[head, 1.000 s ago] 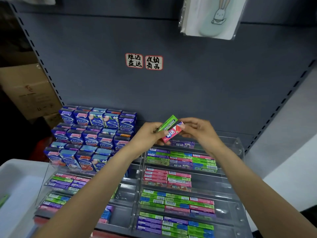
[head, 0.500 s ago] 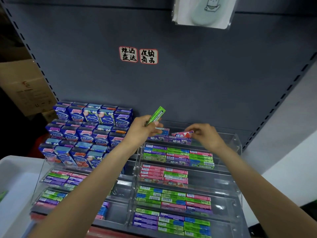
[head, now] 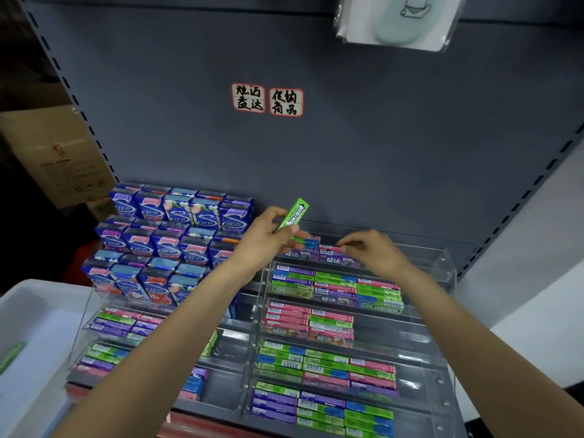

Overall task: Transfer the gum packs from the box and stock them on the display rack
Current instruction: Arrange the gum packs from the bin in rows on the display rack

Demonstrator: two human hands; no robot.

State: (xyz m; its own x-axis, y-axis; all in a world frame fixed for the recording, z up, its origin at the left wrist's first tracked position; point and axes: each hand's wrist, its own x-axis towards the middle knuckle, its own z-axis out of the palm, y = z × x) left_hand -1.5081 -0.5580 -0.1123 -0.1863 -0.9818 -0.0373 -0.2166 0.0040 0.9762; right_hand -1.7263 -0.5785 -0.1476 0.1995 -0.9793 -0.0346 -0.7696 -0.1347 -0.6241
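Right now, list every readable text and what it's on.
"DOUBLEMINT": green pack in the left hand.
"DOUBLEMINT": green packs on the rack, one upright, one upside down.
Two wall stickers: handwritten Chinese, not reliably legible.
Barcodes, blue boxes: too blurred.

A dark grey shelving back panel [head: 347, 147] fills the upper field, edged by slotted uprights [head: 68, 86] at left and right. Two red-bordered labels with black characters [head: 267, 101] sit on the panel. A clear-sleeved card with a pale green shape [head: 399, 22] hangs at top right. Brown cardboard cartons [head: 53, 153] stand in shadow at far left; a pale wall [head: 543, 241] lies at right.
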